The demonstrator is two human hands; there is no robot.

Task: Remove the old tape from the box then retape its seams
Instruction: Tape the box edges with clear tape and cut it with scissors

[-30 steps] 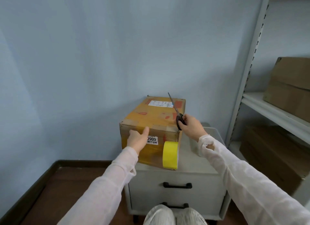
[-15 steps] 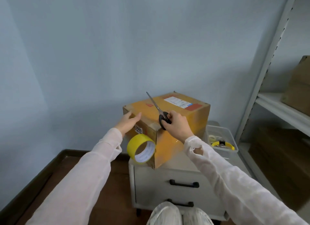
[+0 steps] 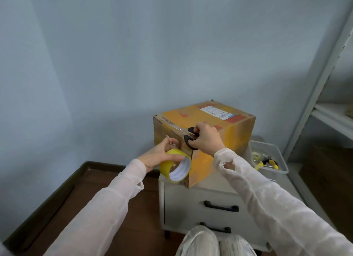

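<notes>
Both hands work at the cardboard box [image 3: 229, 139] on the drawer cabinet [image 3: 200, 204]: left hand [image 3: 159, 155] grips the yellow tape roll [image 3: 175, 168] (against the box's near corner), right hand [image 3: 207, 138] holds black-handled scissors [image 3: 184, 132], blades lying over the top edge.

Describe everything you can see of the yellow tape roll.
The yellow tape roll is a wide ring of glossy yellow tape on a core whose inner wall is white with faint print. It is held on edge, tilted, its open centre facing lower right. The left hand grips it from above, thumb across the outer band. It sits by the lower left face of the box, at the left edge of the grey cabinet; its rim seems to touch the box.
</notes>
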